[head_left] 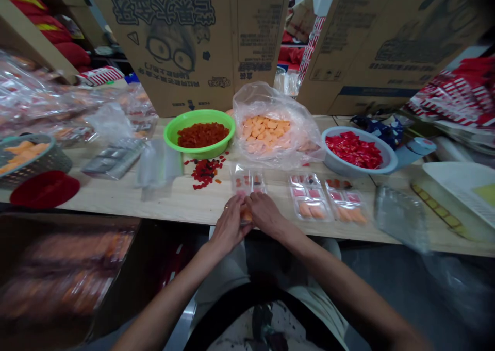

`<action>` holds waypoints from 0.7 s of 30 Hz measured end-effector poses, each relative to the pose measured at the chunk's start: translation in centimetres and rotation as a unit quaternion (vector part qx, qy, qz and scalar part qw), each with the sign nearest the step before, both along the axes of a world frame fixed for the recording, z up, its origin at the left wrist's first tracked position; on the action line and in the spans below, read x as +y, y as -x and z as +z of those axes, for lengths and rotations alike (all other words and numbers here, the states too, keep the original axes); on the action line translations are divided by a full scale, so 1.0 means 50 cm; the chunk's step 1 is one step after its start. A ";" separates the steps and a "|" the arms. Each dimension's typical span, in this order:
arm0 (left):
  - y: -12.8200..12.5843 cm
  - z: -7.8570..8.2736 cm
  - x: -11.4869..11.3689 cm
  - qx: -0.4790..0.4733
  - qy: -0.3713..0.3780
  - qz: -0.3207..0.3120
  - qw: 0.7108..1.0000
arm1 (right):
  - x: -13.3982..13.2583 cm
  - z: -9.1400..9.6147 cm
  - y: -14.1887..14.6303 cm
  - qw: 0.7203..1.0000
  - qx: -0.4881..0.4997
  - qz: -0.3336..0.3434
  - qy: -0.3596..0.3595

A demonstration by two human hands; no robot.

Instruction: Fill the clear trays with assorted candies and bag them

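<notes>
A clear compartment tray (251, 178) lies at the table's front edge, with small red-brown pieces in its far cells and pink ones behind my fingers. My left hand (231, 221) is closed on its near left side, thumb under the front edge. My right hand (266, 212) is closed on it too, fingertips bent down and meeting the left fingers. Something orange shows between the hands; the tray's near part is mostly hidden. To the right lie two filled trays, one tray (309, 196) beside another tray (346, 201), with red-brown, pink and orange pieces.
Behind stand a green bowl (201, 152) of red-brown pieces, a plastic bag (305, 150) of orange pieces and a blue-grey bowl (392, 160) of red packets. Loose red pieces (204, 173) lie left of the tray. Cardboard boxes (255, 42) wall the back. An open carton (119, 284) sits below left.
</notes>
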State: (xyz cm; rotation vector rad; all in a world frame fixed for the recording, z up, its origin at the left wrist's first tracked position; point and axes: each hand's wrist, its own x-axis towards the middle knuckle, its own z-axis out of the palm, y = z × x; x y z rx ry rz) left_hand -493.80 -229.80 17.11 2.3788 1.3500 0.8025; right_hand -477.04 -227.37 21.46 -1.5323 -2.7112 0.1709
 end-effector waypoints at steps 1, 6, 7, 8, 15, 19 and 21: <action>0.001 -0.002 0.003 0.009 -0.019 0.005 1.000 | -0.011 0.003 0.000 1.000 0.014 0.012 0.010; 0.009 0.004 0.022 0.083 -0.038 0.017 0.996 | -0.075 0.011 -0.003 0.997 0.045 0.045 0.032; 0.005 0.004 0.026 0.087 -0.031 0.008 0.996 | -0.080 0.010 -0.006 0.997 0.048 0.042 0.030; -0.003 0.003 0.030 0.087 -0.022 0.001 0.996 | -0.082 0.008 -0.009 0.998 0.053 0.034 0.030; -0.037 0.014 0.037 0.069 0.067 -0.089 0.991 | -0.072 -0.047 -0.050 0.997 0.067 -0.038 0.032; 0.094 0.071 0.086 0.067 0.081 -0.094 0.990 | -0.085 -0.079 -0.136 0.990 0.126 -0.054 -0.034; 0.201 0.100 0.132 0.117 0.034 0.096 0.988 | -0.086 -0.091 -0.201 0.979 0.159 -0.103 -0.078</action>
